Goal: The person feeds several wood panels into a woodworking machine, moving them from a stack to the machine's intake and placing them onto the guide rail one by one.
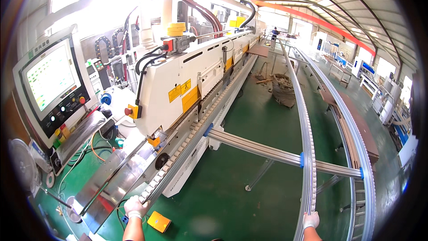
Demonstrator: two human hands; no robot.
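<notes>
My left hand (135,207), in a white glove, is closed on the near end of a roller rail (178,160) that runs along the long white machine (165,93). My right hand (311,220), gloved too, is wrapped round the near end of a second roller rail (306,151), farther right. Both rails are metal with a row of pale rollers. A crossbar (256,146) with blue end joints links them. Neither hand's fingertips show fully. No board lies on the rails near my hands.
A control panel (51,78) with a lit screen stands at the left. An orange-yellow box (159,222) lies on the green floor beside my left hand. A third rail (356,129) and stacked brown boards (352,120) are at the right. A scrap sack (283,90) stands beyond the crossbar; a person (274,35) is far off.
</notes>
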